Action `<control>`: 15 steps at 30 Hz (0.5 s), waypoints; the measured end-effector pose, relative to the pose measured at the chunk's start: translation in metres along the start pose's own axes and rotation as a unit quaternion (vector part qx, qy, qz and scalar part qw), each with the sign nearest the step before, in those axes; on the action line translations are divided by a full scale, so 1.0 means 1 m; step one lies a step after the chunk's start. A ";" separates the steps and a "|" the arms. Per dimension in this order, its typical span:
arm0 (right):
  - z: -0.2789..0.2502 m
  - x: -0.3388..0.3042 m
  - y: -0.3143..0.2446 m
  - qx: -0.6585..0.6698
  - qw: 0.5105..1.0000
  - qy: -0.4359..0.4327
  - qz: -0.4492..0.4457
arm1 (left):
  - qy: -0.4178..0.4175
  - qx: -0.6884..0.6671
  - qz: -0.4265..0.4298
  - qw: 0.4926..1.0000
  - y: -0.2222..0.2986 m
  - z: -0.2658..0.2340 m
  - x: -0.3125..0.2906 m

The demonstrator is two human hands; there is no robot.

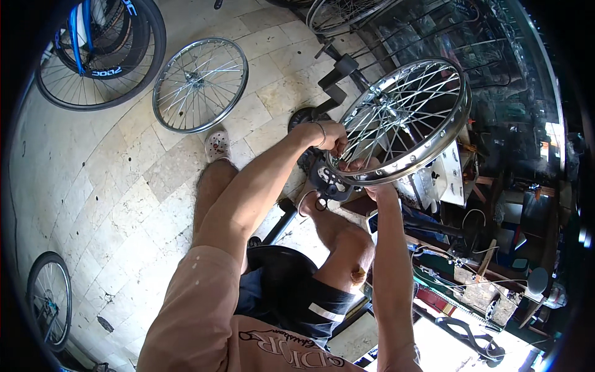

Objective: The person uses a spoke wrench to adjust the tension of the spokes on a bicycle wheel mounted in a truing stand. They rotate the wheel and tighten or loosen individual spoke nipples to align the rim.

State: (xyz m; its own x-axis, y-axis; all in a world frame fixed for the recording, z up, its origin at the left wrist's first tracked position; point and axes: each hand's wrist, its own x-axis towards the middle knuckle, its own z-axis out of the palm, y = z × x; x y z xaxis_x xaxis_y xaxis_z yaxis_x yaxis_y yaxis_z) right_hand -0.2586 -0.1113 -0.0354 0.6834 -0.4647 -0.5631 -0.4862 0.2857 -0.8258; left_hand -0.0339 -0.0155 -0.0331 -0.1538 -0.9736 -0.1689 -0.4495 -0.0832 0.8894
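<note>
A silver spoked bicycle wheel [414,166], without a tyre, sits tilted in front of me, its hub against a black metal stand [335,87]. My left hand [330,137] is closed at the wheel's near-left edge, fingers pinched together among the spokes close to the rim. What those fingers pinch is too small to make out. My right hand [370,177] wraps around the near part of the rim, with its fingers reaching to the inner side by the spokes. A dark perforated metal plate [330,183] lies just below the hands.
Another bare wheel [198,85] lies on the tiled floor [139,180]. A blue-framed bicycle [75,40] is at the upper left, and a tyred wheel [49,301] at the lower left. Tools and parts crowd a bench [480,285] on the right.
</note>
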 end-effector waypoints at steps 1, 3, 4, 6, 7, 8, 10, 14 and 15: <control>0.000 -0.004 0.001 0.010 1.000 -0.003 -0.019 | -0.013 -0.012 -0.005 1.000 0.010 -0.002 -0.004; 0.006 -0.011 -0.004 -0.007 0.999 -0.014 -0.044 | -0.027 0.107 -0.025 0.994 0.039 -0.008 -0.014; 0.015 -0.012 -0.011 -0.033 0.998 -0.027 -0.052 | -0.028 0.206 -0.043 0.977 0.056 -0.008 -0.018; 0.000 -0.019 -0.006 0.027 0.999 -0.022 -0.021 | 0.025 0.281 -0.003 0.959 0.098 0.004 -0.037; 0.004 -0.020 -0.012 0.059 0.998 -0.027 -0.008 | 0.097 0.305 0.033 0.947 0.099 0.015 -0.047; 0.009 -0.021 -0.016 0.017 0.999 -0.023 -0.025 | 0.091 0.285 0.015 0.954 0.094 0.012 -0.048; 0.029 -0.028 -0.030 0.006 0.999 -0.003 -0.034 | 0.072 0.289 -0.007 0.955 0.097 -0.004 -0.057; 0.027 -0.027 -0.032 0.106 0.994 0.040 0.007 | 0.050 0.269 0.023 0.961 0.052 -0.013 -0.024; 0.025 -0.027 -0.031 0.084 0.996 0.024 0.001 | 0.036 0.184 0.049 0.981 0.040 -0.013 -0.019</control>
State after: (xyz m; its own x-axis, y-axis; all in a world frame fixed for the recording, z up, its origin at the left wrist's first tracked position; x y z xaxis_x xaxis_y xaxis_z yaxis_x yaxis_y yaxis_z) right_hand -0.2483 -0.0864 0.0042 0.6531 -0.5031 -0.5659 -0.3870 0.4206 -0.8206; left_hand -0.0370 -0.0030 0.0110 -0.1548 -0.9868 -0.0484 -0.7250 0.0802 0.6841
